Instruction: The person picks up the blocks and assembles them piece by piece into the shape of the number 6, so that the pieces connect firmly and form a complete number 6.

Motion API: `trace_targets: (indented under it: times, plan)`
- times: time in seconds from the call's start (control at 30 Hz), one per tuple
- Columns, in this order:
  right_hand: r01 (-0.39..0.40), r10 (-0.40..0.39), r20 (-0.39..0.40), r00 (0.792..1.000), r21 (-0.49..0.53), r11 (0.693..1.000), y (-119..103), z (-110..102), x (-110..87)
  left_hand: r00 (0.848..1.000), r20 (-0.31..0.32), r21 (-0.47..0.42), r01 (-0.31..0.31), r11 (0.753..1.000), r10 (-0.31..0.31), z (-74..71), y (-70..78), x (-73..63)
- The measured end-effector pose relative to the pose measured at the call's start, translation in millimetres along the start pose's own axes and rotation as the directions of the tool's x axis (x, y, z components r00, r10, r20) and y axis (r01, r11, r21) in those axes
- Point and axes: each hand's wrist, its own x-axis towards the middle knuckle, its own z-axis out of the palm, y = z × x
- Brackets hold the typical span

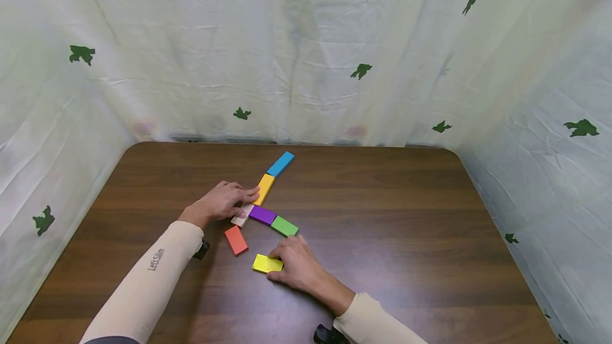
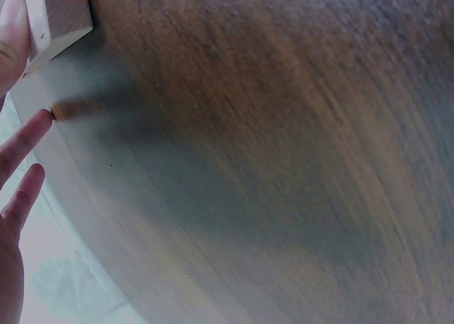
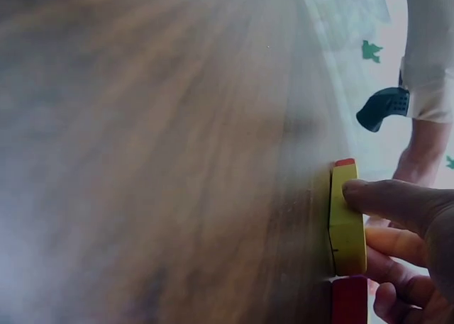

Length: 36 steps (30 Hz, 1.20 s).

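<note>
My left hand (image 1: 223, 203) rests at a bent row of blocks. Its thumb touches a whitish block (image 1: 243, 215), and a fingertip lies on an orange-yellow block (image 1: 264, 189). In the left wrist view, its other fingers reach out fairly straight beside the whitish block (image 2: 60, 26). My right hand (image 1: 298, 264) pinches a bright yellow block (image 1: 265, 263) low on the table, thumb on the near side. From the right wrist, the yellow block (image 3: 347, 228) shows close to a dark red block (image 3: 350, 301), which I cannot make out in the head view.
A blue block (image 1: 280, 164) continues the row at its far end. Purple (image 1: 262, 215) and green (image 1: 285, 226) blocks branch off to the right. An orange-red block (image 1: 236, 240) lies near the whitish one. White curtains (image 1: 306, 94) surround the brown wooden table (image 1: 406, 227).
</note>
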Motion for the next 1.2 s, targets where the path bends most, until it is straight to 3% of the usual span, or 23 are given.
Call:
trace_targets:
  times: [0.47, 0.8, 1.2]
  plan:
    - [-0.039, 0.039, 0.001, 0.999, -0.003, 0.999, -2.2, 0.5, 18.1, 1.000, 0.004, -0.028, 0.013, 1.000, -0.013, -1.7, -0.7, 1.5]
    - [-0.003, 0.003, -0.013, 1.000, -0.027, 1.000, -2.6, -0.9, 25.4, 1.000, -0.015, -0.023, 0.003, 1.000, -0.003, 1.2, -4.1, 2.6]
    - [-0.015, 0.015, 0.012, 1.000, -0.013, 1.000, -4.6, 1.8, 29.4, 1.000, -0.012, -0.027, 0.002, 1.000, -0.002, 2.7, -4.1, 2.2]
